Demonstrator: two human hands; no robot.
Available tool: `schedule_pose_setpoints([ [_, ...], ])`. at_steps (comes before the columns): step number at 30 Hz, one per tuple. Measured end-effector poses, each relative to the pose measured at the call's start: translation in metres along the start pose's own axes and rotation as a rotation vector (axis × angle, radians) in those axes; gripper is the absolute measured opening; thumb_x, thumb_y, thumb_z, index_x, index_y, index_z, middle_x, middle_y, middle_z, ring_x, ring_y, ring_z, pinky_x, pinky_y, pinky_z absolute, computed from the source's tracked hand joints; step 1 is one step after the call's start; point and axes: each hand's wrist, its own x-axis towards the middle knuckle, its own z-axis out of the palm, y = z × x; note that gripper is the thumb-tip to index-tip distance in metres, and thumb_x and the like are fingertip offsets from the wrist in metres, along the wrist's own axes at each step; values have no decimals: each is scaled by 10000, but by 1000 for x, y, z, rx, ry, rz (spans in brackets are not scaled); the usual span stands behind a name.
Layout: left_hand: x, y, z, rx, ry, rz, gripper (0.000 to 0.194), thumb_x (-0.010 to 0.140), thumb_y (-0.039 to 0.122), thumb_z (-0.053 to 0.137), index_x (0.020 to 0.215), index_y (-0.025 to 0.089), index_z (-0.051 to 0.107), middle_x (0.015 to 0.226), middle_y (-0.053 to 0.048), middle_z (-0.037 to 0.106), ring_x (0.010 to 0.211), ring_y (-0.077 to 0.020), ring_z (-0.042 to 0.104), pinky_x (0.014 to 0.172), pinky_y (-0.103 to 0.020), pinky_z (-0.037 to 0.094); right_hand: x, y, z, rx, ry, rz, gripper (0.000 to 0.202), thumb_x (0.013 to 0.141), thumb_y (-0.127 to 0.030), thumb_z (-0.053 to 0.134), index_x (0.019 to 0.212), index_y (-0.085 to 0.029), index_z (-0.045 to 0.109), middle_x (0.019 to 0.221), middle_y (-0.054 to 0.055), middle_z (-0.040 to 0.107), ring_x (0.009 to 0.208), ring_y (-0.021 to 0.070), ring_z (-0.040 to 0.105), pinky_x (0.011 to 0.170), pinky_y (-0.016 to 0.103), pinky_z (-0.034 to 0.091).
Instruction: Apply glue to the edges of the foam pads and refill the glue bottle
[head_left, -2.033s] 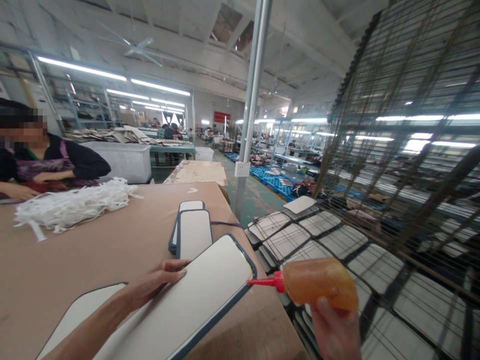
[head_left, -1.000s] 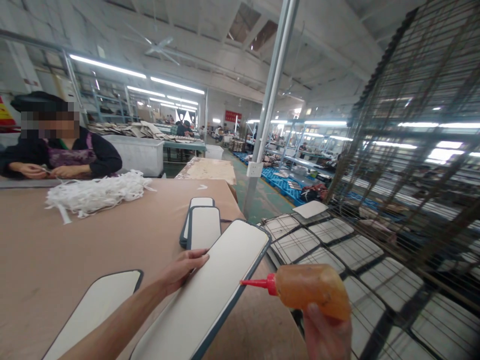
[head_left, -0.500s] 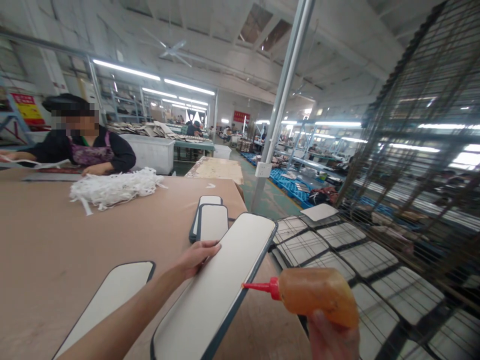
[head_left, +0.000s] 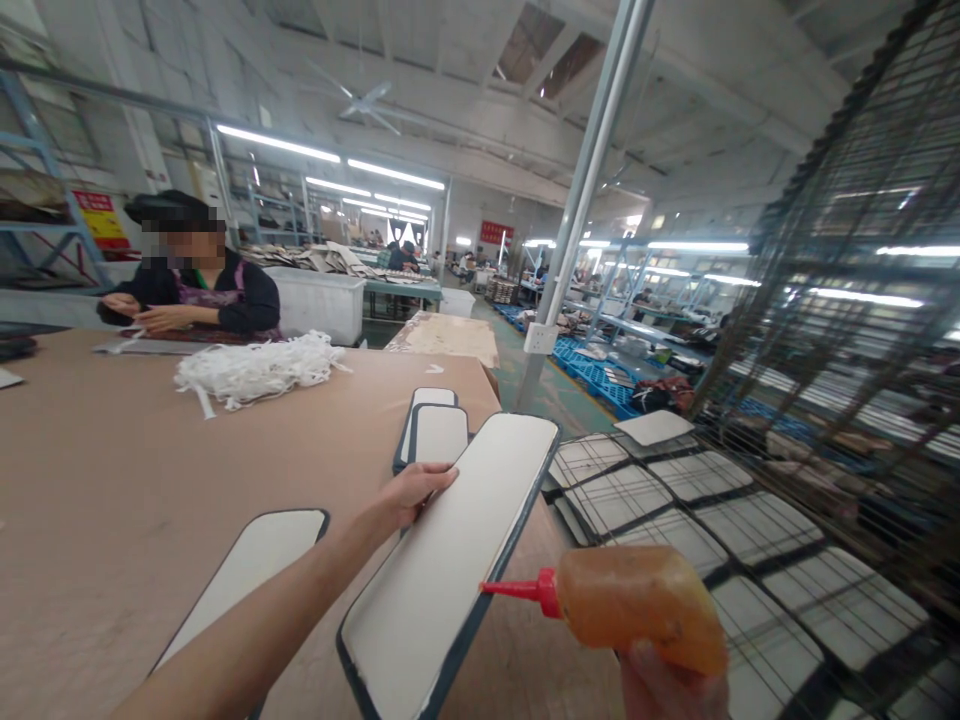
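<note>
My left hand grips the left edge of a long white panel with a dark rim and rounded corners, holding it tilted above the table. In my right hand is a squeeze bottle of amber liquid, lying on its side. Its red nozzle points left, and the tip meets the panel's right edge where white face and dark rim join. Under my left forearm another white panel lies on the table. Smaller dark-rimmed panels are stacked just beyond my left hand.
The brown-topped table carries a heap of white strips. Across it sits a co-worker, both hands at some strip. To the right, a wire rack holds several white panels. A metal post rises past the table's far corner.
The nozzle tip has slid a little down the panel's right edge, toward me. The panel has shifted slightly right in view. The co-worker's hands have come together.
</note>
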Motion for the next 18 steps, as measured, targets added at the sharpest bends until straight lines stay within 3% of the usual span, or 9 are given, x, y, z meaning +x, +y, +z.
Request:
schedule_pose_setpoints([
  [11, 14, 9, -1, -6, 99, -17, 492, 417, 321, 886, 828, 122, 704, 676, -52, 737, 588, -192, 650, 535, -276, 513, -11, -1, 3, -91, 3, -59, 748, 589, -413, 803, 1257, -249, 511, 1203, 86, 607, 1011, 300, 614, 817, 415, 543],
  [18, 17, 15, 1, -8, 133, -29, 397, 473, 278, 873, 798, 124, 705, 657, -54, 730, 598, -207, 653, 565, -305, 527, -13, 4, -2, -98, -31, -52, 767, 591, -415, 798, 1277, -253, 497, 1169, 95, 629, 961, 307, 637, 792, 442, 546],
])
